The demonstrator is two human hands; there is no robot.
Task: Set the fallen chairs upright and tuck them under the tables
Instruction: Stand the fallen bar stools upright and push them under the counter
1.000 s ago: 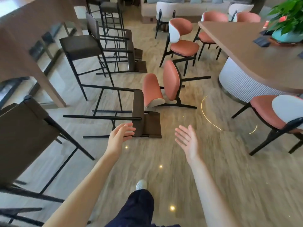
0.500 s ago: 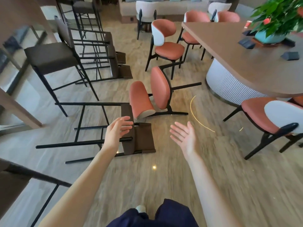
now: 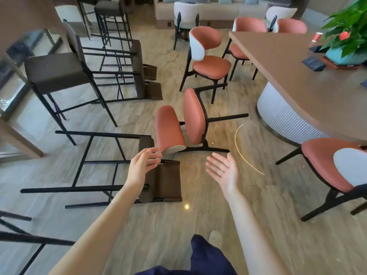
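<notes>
Left hand [image 3: 144, 165] spread, hiding part of fallen brown black-framed bar stool [image 3: 158, 179], right hand [image 3: 224, 171] spread empty, toppled orange cushioned chair [image 3: 179, 128] beyond, table cropped

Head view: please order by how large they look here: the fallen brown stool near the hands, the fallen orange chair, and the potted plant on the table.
1. Fallen brown stool, largest, though it is also nearest the camera.
2. Fallen orange chair.
3. Potted plant, smallest as seen, but farther away and cut by the picture edge, so its true size is unsure.
</notes>
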